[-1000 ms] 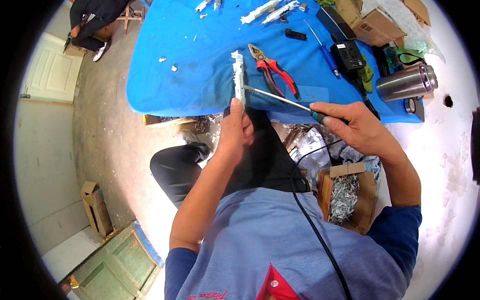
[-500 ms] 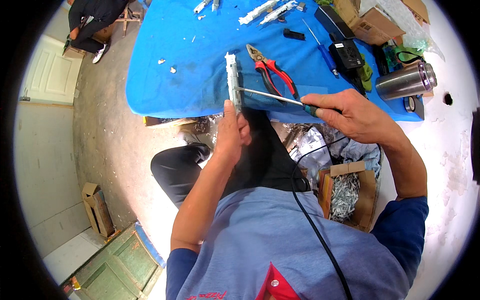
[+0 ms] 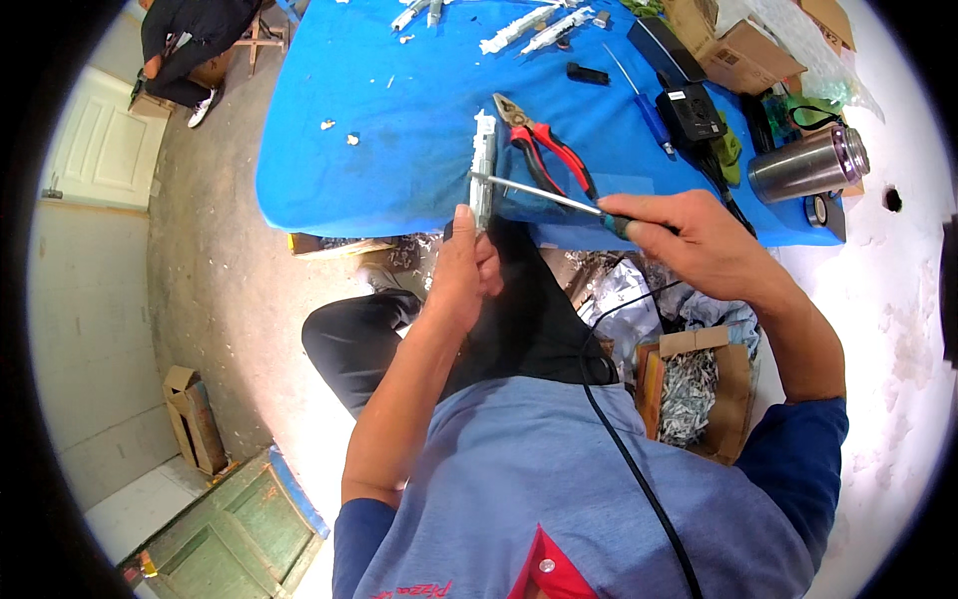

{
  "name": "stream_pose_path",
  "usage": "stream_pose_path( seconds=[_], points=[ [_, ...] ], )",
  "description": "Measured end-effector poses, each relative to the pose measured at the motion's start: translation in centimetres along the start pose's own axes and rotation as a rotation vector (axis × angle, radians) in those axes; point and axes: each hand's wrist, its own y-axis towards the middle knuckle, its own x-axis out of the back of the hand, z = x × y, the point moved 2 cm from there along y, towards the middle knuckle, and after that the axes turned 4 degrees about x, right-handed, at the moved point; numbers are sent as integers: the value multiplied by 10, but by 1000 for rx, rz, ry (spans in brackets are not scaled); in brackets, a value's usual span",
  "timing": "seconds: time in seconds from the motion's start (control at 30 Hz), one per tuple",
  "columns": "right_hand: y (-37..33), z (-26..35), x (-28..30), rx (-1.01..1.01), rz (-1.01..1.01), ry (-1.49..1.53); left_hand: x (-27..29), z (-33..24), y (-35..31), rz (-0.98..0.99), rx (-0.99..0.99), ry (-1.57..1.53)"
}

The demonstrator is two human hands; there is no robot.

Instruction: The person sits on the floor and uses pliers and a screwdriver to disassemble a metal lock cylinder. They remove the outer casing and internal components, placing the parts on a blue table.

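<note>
At the near edge of the blue-covered table, my left hand (image 3: 467, 268) is closed around the lower end of a long white-grey part (image 3: 483, 150), which points away from me. My right hand (image 3: 689, 238) grips the dark green handle of a screwdriver (image 3: 549, 196). Its metal shaft runs leftward, and the tip meets or crosses the middle of the white-grey part; exact contact is too small to make out. Just beyond the shaft lie pliers (image 3: 544, 145) with red and black handles, jaws pointing away. Another screwdriver (image 3: 651, 122), with a blue handle, rests farther right.
More white-grey parts (image 3: 519, 32) lie at the table's (image 3: 329, 180) far side. A steel flask (image 3: 808, 165), a black device (image 3: 691, 112) and a cardboard box (image 3: 748, 55) crowd the right. Below stands an open carton (image 3: 689, 394) of scraps. A black cable (image 3: 629, 449) crosses my front. Another person (image 3: 190, 45) sits far left.
The white-grey part has shifted slightly right and looks turned a little. The screwdriver tip stays at its middle, now reaching across toward its left side. Both hands keep their grip.
</note>
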Motion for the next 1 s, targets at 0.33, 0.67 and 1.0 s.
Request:
stream_pose_path(
  seconds=[0.33, 0.67, 1.0],
  points=[
    [-17, -1, 3, -105, 0, 54, 0, -2, -1, -4, 9, -29],
    [-12, 2, 6, -110, 37, -7, 0, 0, 1, 4, -7, -14],
    [-7, 5, 11, 77, 58, -177, -8, 0, 5, -19, -52, 45]
  ],
)
